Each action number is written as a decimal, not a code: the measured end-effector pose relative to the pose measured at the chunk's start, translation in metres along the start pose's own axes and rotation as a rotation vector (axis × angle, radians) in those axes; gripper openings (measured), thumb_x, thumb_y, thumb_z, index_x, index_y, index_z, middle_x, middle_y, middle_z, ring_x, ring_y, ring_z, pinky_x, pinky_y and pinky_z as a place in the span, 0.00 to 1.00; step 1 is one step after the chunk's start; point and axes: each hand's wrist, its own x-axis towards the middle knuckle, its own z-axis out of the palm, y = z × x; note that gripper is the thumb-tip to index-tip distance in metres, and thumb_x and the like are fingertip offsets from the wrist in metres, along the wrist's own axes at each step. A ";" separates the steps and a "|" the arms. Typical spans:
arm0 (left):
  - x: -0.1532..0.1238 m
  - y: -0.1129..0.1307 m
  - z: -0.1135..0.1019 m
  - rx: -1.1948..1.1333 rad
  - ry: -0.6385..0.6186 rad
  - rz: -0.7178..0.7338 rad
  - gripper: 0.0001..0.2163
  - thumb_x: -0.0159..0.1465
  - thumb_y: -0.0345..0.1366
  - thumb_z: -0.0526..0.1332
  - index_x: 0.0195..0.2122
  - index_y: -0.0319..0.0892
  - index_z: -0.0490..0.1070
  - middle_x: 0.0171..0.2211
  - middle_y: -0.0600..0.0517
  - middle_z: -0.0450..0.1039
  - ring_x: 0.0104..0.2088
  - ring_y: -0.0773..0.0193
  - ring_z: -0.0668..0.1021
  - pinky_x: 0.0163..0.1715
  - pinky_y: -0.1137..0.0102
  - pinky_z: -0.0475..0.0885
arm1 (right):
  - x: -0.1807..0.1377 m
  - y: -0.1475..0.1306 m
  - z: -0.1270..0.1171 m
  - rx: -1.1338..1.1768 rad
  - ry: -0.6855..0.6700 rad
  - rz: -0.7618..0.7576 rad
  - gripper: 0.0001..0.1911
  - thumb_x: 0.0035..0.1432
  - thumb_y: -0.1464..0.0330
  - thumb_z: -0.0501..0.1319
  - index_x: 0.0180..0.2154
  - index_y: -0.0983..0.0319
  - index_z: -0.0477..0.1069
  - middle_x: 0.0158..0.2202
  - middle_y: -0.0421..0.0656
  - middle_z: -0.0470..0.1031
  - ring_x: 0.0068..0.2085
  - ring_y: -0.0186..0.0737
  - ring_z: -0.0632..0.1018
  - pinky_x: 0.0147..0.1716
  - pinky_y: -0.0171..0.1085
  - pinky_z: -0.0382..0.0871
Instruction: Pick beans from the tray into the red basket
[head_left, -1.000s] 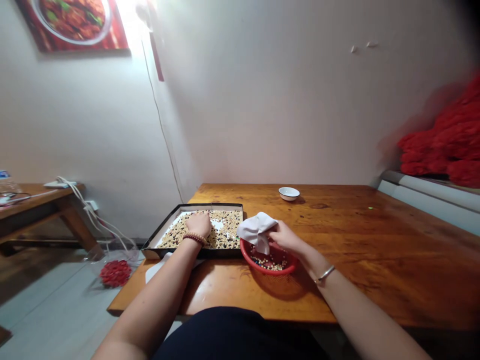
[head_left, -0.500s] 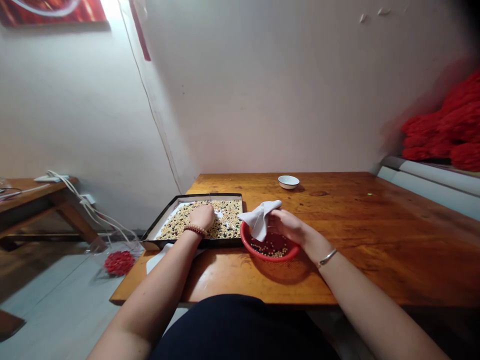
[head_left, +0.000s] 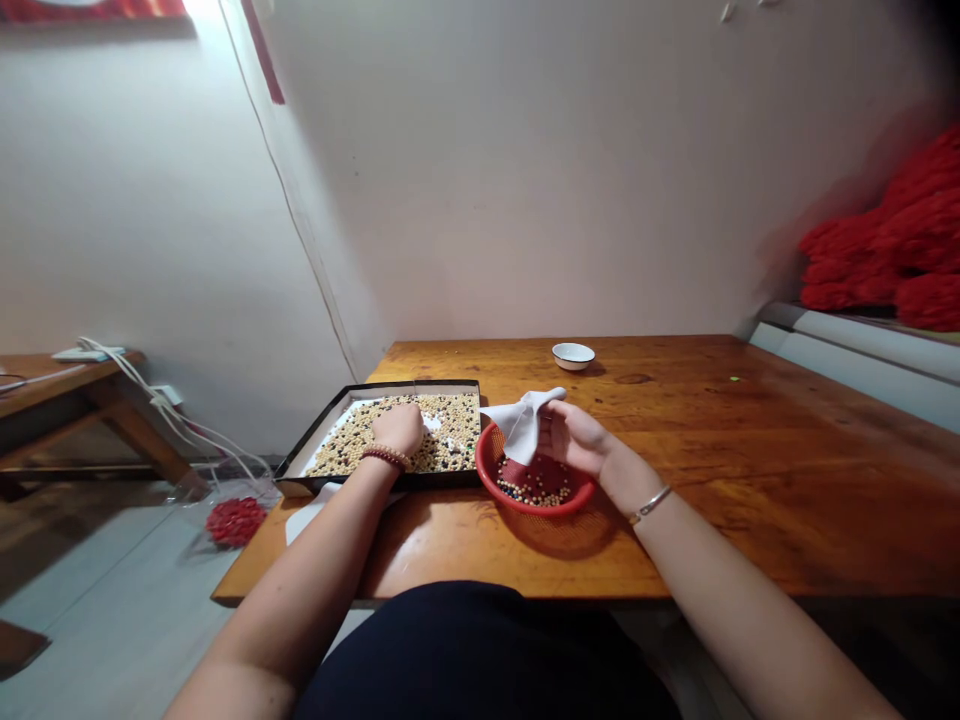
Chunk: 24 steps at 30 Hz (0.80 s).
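Note:
A shallow black tray (head_left: pixel 300 467) lined in white holds a spread of mixed beans (head_left: pixel 450 440). My left hand (head_left: pixel 399 428), with a red bead bracelet at the wrist, rests on the beans, fingers curled down into them. Right of the tray stands a red plastic basket (head_left: pixel 489 478) with a small heap of beans in it. Over the basket my right hand (head_left: pixel 574 441), with a silver bangle at the wrist, pinches a crumpled white tissue (head_left: pixel 522 422) that hangs above the basket's far rim.
A wooden table (head_left: pixel 750 470) carries everything, with a small white bowl (head_left: pixel 573 355) near its far edge. White paper (head_left: pixel 304 518) pokes out under the tray. Left stand a low wooden bench (head_left: pixel 75 400) with cables and a red object (head_left: pixel 234 521) on the floor. Red fabric (head_left: pixel 892 260) piles at the right.
The camera tilted down and the scene shifted up. My right hand lifted the tissue slightly and turned it. My left hand stayed on the beans in the tray.

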 end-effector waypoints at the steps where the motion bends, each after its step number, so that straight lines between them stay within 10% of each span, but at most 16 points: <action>1: 0.000 0.000 0.001 -0.001 0.001 -0.006 0.15 0.67 0.38 0.58 0.49 0.38 0.80 0.51 0.34 0.80 0.51 0.44 0.81 0.46 0.59 0.76 | 0.000 0.000 0.000 0.009 -0.001 -0.001 0.07 0.65 0.70 0.57 0.36 0.62 0.73 0.31 0.44 0.80 0.32 0.38 0.79 0.37 0.38 0.73; 14: -0.001 -0.002 0.002 -0.004 0.201 0.034 0.14 0.69 0.31 0.52 0.42 0.39 0.79 0.43 0.39 0.81 0.46 0.49 0.82 0.38 0.65 0.72 | -0.005 -0.001 0.010 -0.005 -0.041 -0.050 0.11 0.67 0.67 0.53 0.39 0.60 0.73 0.32 0.43 0.80 0.33 0.40 0.79 0.37 0.39 0.73; 24: -0.036 0.037 -0.003 -0.471 1.058 0.854 0.06 0.71 0.35 0.61 0.38 0.44 0.78 0.35 0.52 0.82 0.35 0.64 0.80 0.40 0.69 0.74 | 0.001 0.012 0.004 -0.436 0.056 -0.142 0.06 0.60 0.70 0.59 0.38 0.61 0.75 0.31 0.42 0.80 0.32 0.40 0.79 0.38 0.40 0.76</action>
